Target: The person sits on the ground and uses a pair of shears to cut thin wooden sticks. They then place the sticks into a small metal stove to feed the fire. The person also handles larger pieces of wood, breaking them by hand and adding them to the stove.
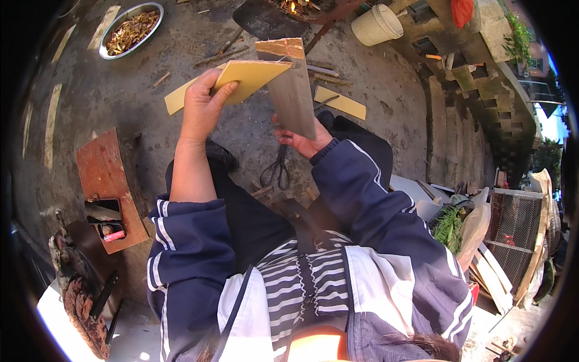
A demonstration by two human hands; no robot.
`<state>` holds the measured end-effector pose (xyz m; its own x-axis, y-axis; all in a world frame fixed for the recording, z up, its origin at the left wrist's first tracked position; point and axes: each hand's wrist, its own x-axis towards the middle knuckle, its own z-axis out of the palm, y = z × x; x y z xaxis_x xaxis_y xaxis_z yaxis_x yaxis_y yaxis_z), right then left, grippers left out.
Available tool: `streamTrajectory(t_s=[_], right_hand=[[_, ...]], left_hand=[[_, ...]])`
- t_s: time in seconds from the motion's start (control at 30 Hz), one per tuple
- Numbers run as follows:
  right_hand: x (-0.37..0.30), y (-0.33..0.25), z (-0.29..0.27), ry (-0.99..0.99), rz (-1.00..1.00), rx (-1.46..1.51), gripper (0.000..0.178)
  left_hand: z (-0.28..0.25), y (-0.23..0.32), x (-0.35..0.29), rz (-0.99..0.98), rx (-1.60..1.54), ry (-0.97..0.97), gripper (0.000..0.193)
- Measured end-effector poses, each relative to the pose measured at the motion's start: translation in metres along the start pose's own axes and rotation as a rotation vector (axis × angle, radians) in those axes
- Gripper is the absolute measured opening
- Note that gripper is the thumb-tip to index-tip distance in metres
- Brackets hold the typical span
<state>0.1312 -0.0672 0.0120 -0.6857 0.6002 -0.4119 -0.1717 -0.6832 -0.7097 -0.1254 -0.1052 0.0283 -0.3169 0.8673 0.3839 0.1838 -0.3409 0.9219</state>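
Note:
My left hand [204,101] grips a flat yellow board [252,81], thumb on its near face and fingers behind it. In my right hand [306,142] is a greyish-brown wooden board [294,96], held by its lower end and tilted upright, its top end raw and splintered. The yellow board's right end meets the wooden board near its top; a thin nail-like piece shows there. Whether the two are joined I cannot tell. Below, between my legs, dark-handled scissors [276,172] lie on the ground. Another yellow piece [341,102] lies beyond my right hand.
A basin of peelings or chips [131,33] stands far left, a white bucket [377,25] far right. A small fire [294,7] burns at the top. To my left is a reddish wooden stool [108,181]; at right, greens [447,228] and a mesh rack [512,235].

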Motion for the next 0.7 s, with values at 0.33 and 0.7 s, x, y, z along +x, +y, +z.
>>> streamTrajectory(t_s=[0.33,0.7], right_hand=[[-0.002,-0.042,0.007,-0.296,0.033,-0.086,0.114],[-0.009,-0.075,0.041,-0.229,-0.08,-0.35,0.109]], left_hand=[[0.004,0.008,0.0,0.008,-0.018,-0.004,0.021],[0.007,0.008,0.001,0.022,-0.002,0.057,0.021]])
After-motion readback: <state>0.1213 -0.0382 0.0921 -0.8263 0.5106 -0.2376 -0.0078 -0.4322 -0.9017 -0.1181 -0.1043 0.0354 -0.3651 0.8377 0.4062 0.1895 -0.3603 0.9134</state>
